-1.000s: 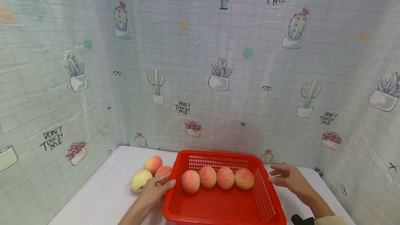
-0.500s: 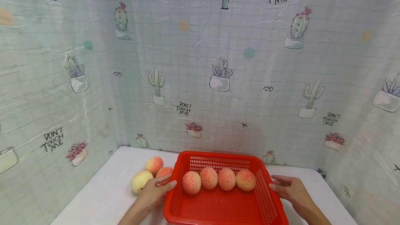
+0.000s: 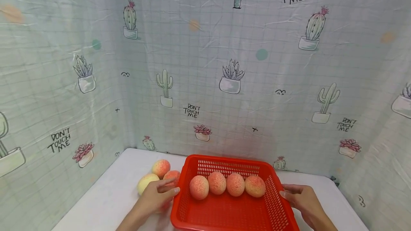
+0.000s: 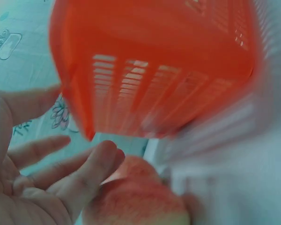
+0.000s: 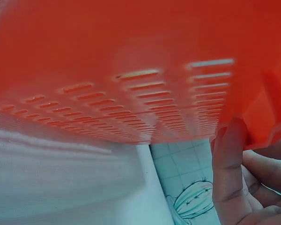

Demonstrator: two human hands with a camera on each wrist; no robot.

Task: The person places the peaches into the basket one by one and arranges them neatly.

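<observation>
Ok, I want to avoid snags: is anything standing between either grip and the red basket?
Nothing visible does: the right grip and left grip are each at the rim of the red basket. Loose peaches lie close by the left grip on the table, but none shows in between.

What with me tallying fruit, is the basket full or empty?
Partly filled: the basket holds four peaches along its far side, bare floor nearer.

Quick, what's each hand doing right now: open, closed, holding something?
Left hand: open, with its thumb at the edge of the red basket.
Right hand: closed, holding the opposite edge of the red basket.
</observation>
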